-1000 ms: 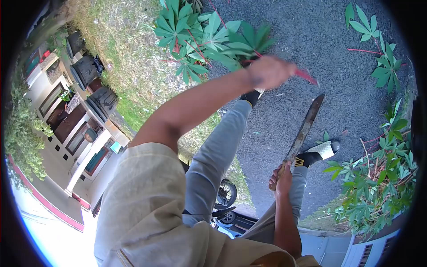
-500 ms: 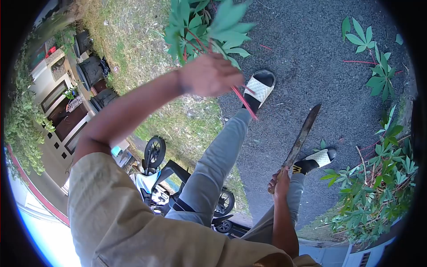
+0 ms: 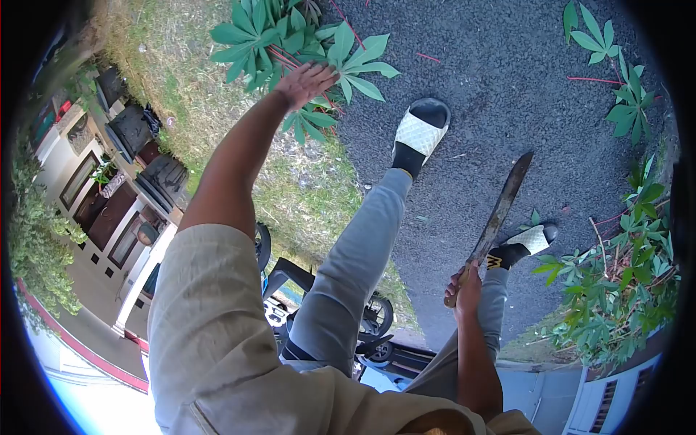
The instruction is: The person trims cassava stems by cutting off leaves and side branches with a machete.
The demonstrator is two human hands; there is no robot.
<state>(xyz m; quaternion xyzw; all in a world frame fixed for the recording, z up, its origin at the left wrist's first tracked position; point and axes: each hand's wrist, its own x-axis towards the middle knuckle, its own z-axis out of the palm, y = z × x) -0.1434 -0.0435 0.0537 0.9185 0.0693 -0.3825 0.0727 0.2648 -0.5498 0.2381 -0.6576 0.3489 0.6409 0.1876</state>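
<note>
My left hand (image 3: 308,83) is stretched out over a heap of green cassava leaves (image 3: 250,36), its fingers extended against the foliage. Red leaf stalks (image 3: 284,58) stick out beside the fingers. In my right hand (image 3: 464,286) is a machete (image 3: 502,206), gripped by its handle. The long, dark, stained blade points away from me, above the pavement and close to my right sandal (image 3: 533,239) in this view.
Cut cassava sprigs (image 3: 631,105) lie on the asphalt (image 3: 500,94) at the right, above a larger leafy pile (image 3: 616,297). Grass (image 3: 293,188) borders the left side. A motorcycle (image 3: 377,315) stands behind my left leg, and a house (image 3: 101,203) is at far left.
My left hand has moved up and left, from above my left sandal onto the leaf heap. The red-stalked sprig it held is out of its grip. My right hand keeps the machete.
</note>
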